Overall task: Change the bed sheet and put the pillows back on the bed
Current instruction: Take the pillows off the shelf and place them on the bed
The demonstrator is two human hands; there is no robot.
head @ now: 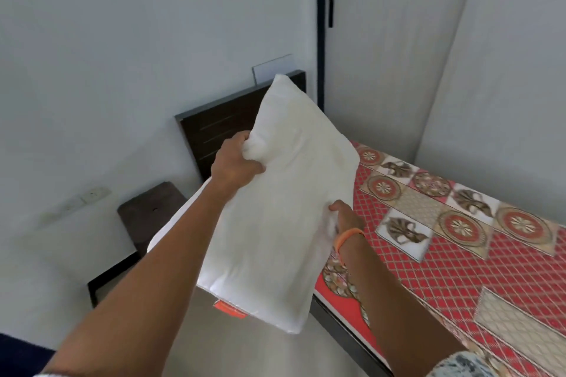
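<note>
We hold the white pillow up in the air beside the bed, our right hand clasping its near edge and our left hand bunching its far side, before the dark headboard.

We see soft, even daylight, no glare. Faint shadow under pillow. Slight motion blur on right hand. Wall lines bow at wide-angle edges. Bed sheet pattern smeared near corner.
</note>
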